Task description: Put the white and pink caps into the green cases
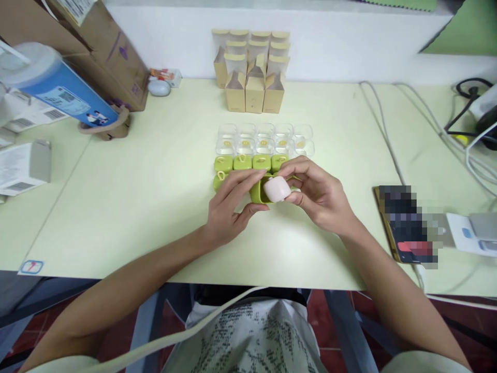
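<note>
Over the table (155,217), left hand (227,212) clasping green cover (256,194), right hand (320,197) pinching pink case (277,189) at its opening

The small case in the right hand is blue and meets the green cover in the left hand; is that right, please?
Not quite: the head view shows the small case is pale pink, not blue. It is in the right hand and meets the green cover in the left hand.
</note>
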### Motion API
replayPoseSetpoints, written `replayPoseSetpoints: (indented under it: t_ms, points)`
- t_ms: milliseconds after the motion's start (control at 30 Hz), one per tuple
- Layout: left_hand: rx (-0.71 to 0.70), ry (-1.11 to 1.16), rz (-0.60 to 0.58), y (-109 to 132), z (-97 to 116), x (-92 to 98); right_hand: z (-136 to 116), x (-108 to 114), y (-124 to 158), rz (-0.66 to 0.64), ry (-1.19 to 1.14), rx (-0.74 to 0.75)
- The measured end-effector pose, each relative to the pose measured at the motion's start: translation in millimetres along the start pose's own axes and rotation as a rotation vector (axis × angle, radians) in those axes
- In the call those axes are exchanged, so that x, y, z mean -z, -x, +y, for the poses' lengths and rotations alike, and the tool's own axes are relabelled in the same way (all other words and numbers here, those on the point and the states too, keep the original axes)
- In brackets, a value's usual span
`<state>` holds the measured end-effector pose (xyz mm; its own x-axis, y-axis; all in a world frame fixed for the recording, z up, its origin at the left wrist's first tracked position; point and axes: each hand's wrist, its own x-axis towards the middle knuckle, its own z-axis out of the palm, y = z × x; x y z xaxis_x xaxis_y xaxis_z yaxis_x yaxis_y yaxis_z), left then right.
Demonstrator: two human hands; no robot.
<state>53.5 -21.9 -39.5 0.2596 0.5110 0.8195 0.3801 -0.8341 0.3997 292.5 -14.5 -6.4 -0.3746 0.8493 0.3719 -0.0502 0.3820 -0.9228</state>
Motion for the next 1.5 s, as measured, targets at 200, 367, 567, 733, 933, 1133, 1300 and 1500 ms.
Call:
replayPoseSetpoints:
  t_ms: [200, 367, 567, 733, 933, 1133, 1300, 1500]
  points:
    - [-0.006, -0.007, 0.005, 0.9, -1.2, -0.6, -0.9, -1.6, 1.2, -0.011, 0.076, 0.056]
    - [-0.037, 0.075, 0.054, -1.0, -3.3, -1.7, 0.4, -8.3, 2.7, 0.034, 0.141, 0.022]
    - [-0.067, 0.037, 0.105, 1.3, -3.4, -4.2, -1.1, -13.7, 1.4, -0.046, -0.113, -0.167]
    - [0.078, 0.064, 0.152, 5.3, -3.0, -9.0, -6.4, -20.9, 2.1, 0.005, -0.233, -0.238]
    - [0.009, -0.029, -0.006, -0.7, -4.8, -2.5, -6.4, -22.0, 4.5, 0.030, -0.021, -0.102]
    - [0.078, 0.059, -0.024, -4.2, 1.0, 1.7, -4.3, -25.3, 6.0, 0.115, 0.325, 0.116]
    - [0.052, 0.084, -0.035, -5.0, 2.3, 1.8, -3.6, -32.3, 9.4, 0.219, 0.546, 0.230]
    - [0.001, 0.053, -0.071, -7.6, -2.5, 3.2, -7.8, -35.7, 10.5, 0.280, 0.626, 0.177]
